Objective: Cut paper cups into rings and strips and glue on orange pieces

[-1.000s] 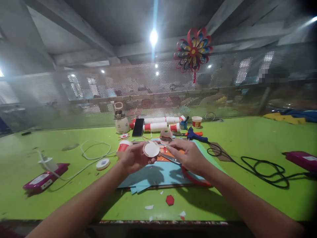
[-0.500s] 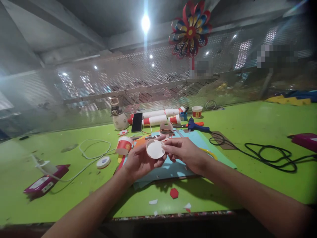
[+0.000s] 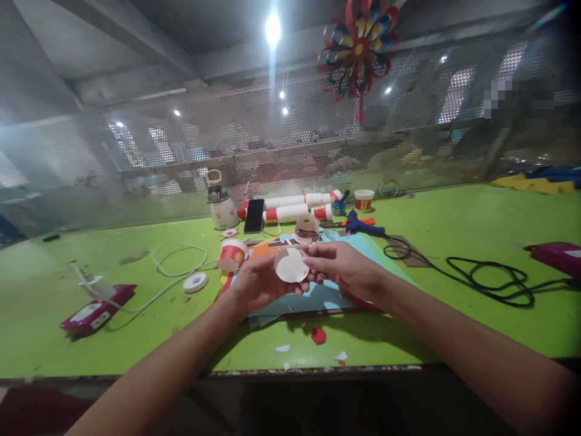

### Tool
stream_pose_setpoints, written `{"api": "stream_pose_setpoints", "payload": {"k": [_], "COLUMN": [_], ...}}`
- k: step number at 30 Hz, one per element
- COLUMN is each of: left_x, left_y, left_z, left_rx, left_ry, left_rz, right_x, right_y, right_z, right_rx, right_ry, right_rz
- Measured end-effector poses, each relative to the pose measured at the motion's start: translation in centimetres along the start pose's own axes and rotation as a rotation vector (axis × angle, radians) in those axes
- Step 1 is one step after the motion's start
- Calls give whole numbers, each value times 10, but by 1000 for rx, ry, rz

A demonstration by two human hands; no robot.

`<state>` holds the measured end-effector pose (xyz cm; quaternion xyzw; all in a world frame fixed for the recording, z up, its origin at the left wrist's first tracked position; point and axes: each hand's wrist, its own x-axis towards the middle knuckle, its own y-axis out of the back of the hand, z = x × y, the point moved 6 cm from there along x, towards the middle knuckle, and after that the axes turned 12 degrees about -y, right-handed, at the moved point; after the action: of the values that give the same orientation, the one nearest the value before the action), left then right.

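Between my hands is a round white paper cup bottom [image 3: 291, 266] with a shallow rim, its flat face turned toward me. My left hand [image 3: 256, 283] cradles it from the left and below, fingers curled behind. My right hand [image 3: 342, 264] pinches its right edge between thumb and fingers. Beneath them lie light-blue paper sheets [image 3: 313, 301]. A red and white paper cup [image 3: 232, 255] lies on its side just left of my left hand. Behind my hands stands a cut cup piece [image 3: 307, 225].
A blue glue gun [image 3: 362, 224] with a black cable lies behind the right hand. Purple power strips [image 3: 97, 310] lie at both sides. Stacked paper cups [image 3: 285, 213], a phone [image 3: 254, 216] and a white jar [image 3: 223, 209] stand further back. A red hexagon [image 3: 318, 335] lies near the table edge.
The whole view has shifted slightly, so table things appear higher and mostly a little to the right. Both hands keep hold of the cup bottom with nearly the same grip.
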<state>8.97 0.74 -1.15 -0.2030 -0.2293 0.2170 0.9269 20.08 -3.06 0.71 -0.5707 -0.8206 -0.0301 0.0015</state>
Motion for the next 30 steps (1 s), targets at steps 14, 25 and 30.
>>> {"api": "stream_pose_setpoints", "payload": {"k": [14,25,30], "left_x": [-7,-7,-7], "left_y": [-7,-10,-11], "left_z": [23,37,39], "left_rx": [369,573,617], "left_ry": [-63,-225,-258], "left_rz": [-245,-229,-249], "right_x": [-30,-30,-31], "right_y": [-2,-7,-7], "right_z": [-43,-41,-40], "right_rx": [-559,-726,-729], "right_ry": [389,558,587], "right_rz": [111,191,216]}}
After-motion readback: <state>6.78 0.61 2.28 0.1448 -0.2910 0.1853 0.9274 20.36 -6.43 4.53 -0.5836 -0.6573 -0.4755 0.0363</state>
